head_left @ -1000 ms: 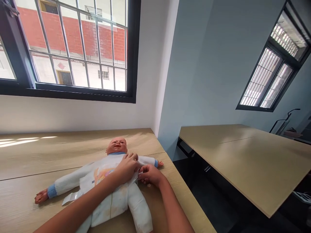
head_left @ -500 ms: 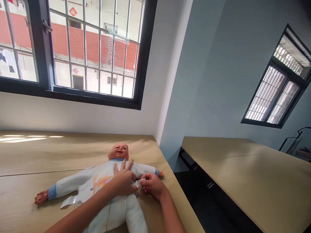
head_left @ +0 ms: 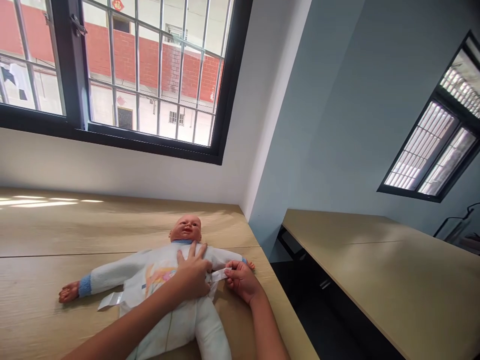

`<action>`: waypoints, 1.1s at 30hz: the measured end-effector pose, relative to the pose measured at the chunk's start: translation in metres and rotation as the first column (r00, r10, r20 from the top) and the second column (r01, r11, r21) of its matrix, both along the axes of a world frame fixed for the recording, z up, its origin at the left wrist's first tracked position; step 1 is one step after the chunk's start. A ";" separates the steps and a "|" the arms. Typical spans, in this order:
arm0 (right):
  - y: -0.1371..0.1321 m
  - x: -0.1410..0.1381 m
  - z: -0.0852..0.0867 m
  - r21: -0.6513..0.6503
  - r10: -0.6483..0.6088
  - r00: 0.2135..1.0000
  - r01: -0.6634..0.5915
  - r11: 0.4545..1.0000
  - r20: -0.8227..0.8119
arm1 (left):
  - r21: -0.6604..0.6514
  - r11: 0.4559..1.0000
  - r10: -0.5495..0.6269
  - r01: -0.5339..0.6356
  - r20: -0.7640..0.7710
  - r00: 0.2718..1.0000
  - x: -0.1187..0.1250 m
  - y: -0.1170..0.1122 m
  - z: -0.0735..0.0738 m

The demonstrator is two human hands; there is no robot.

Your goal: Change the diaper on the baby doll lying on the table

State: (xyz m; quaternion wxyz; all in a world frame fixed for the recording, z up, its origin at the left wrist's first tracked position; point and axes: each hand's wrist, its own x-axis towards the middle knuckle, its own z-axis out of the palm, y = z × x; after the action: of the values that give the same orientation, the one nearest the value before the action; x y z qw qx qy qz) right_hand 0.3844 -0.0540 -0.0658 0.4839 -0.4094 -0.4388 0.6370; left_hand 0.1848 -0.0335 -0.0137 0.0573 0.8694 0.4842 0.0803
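A baby doll [head_left: 185, 230] lies on its back on a light wooden table [head_left: 112, 225], wearing a white padded suit with blue cuffs. A white disposable diaper [head_left: 161, 280] with a coloured print wraps its middle. My left hand [head_left: 193, 272] rests flat on the doll's chest and diaper, fingers spread. My right hand [head_left: 243, 281] pinches a white diaper tab [head_left: 221, 274] at the doll's side. Another tab [head_left: 110, 300] lies loose on the table at the opposite side.
The table's right edge [head_left: 279, 305] runs close to my right hand, with a dark drop beyond it. A second wooden desk [head_left: 356, 260] stands across that gap. A barred window [head_left: 150, 75] is above the table, and another window [head_left: 427, 150] is on the far wall.
My right hand has drawn the diaper tab out towards the doll's side. My left hand has spread flat on the chest. The view has tilted and shifted slightly.
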 end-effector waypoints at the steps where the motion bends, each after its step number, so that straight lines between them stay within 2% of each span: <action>1: 0.001 0.001 0.000 -0.015 -0.017 1.000 0.017 1.000 -0.014 | 0.005 1.000 0.002 -0.002 0.021 1.000 -0.002 0.000 -0.001; 11: 0.000 0.002 0.007 -0.105 -0.045 0.993 0.034 0.994 -0.108 | 0.040 0.998 -0.063 0.058 0.136 0.989 -0.014 -0.005 0.004; 20: -0.001 -0.001 0.006 -0.117 -0.055 0.992 0.042 0.992 -0.114 | 0.020 0.995 -0.102 0.101 0.103 0.989 -0.016 -0.006 0.006; 28: -0.001 -0.002 0.006 -0.103 -0.014 0.989 -0.001 0.995 -0.145 | 0.063 0.995 -0.081 0.078 0.036 0.996 -0.013 -0.006 0.009; 33: -0.003 -0.015 0.009 -0.069 0.013 0.990 -0.023 0.997 -0.142 | 0.109 0.991 -0.083 0.076 0.056 0.995 -0.012 -0.003 0.001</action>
State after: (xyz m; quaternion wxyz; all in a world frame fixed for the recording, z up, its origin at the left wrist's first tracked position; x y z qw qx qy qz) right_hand 0.3696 -0.0565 -0.0571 0.4935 -0.3760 -0.3843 0.6837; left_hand 0.1724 -0.0369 -0.0128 0.0285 0.8870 0.4421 0.1301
